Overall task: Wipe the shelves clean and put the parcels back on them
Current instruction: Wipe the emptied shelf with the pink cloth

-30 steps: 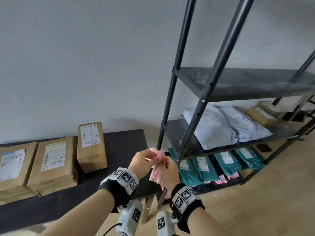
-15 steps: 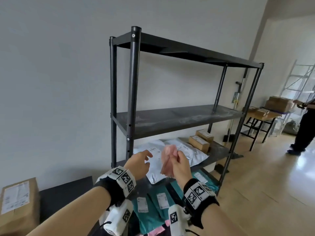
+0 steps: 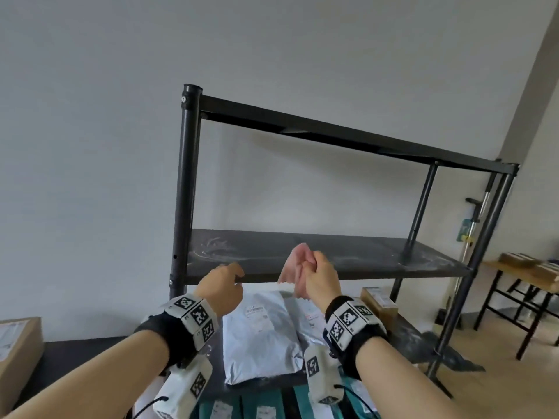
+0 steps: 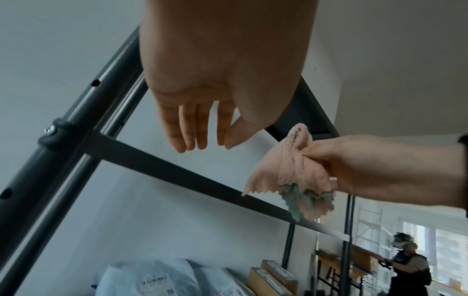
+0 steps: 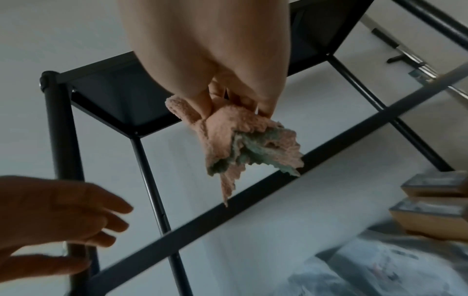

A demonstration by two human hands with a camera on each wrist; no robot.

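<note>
A person's right hand [image 3: 317, 278] grips a bunched pink cloth [image 3: 295, 267] before a dusty black shelf [image 3: 363, 255]; the left hand [image 3: 222, 287] hangs relaxed, holding nothing.

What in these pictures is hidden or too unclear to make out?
- Printed labels on the pale grey plastic mailer bags: too small and blurred in every view.
- Top black metal shelf: its upper surface is hidden, seen from below.
- Teal parcels: cut off by the head view's bottom edge.

R hand [image 5: 228, 80] grips pink cloth [image 5: 243, 140] by shelf rack [image 5: 253, 178]; L hand [image 5: 55, 218] loose.
</note>
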